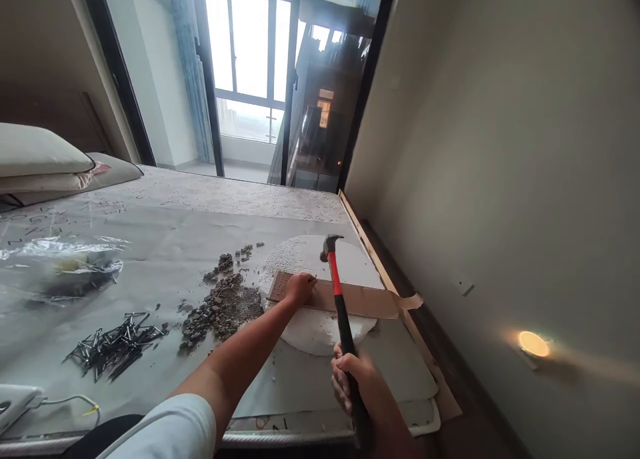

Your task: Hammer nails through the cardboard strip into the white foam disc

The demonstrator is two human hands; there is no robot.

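Head view: I see the right hand point(353, 375) wrapped firmly around the black grip of a hammer point(336, 272), its head raised above the brown board point(360, 300). At the board's dotted end, the left hand point(300, 288) has its fingertips pinched close on what looks like a nail point(315, 280), though it is too small for me to be certain. The board lies across a white round slab point(310, 333). To the left I see grey rubble point(215, 312) and, beyond it, a pile of loose nails point(115, 345).
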